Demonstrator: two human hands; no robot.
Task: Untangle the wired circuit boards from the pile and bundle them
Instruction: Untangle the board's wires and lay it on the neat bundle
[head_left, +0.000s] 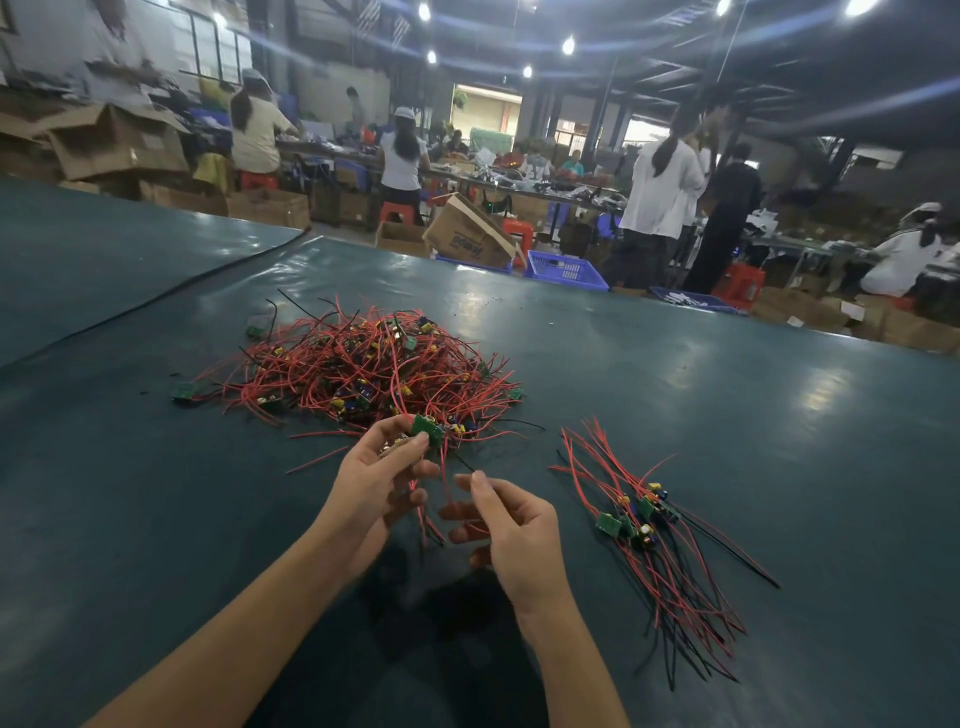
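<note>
Circuit board (427, 429) pinched in left hand (371, 483), right hand (511, 525) pinching its wires (444, 480).

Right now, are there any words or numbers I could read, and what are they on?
On the cardboard box: one printed word, upside down, too blurred to read.
On the circuit board in the left hand: nothing I can read.
On the pile and bundle: too small to tell.

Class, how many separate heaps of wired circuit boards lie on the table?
2: the tangled pile beyond the left hand, and a smaller sorted heap right of the right hand. No others show.
</note>
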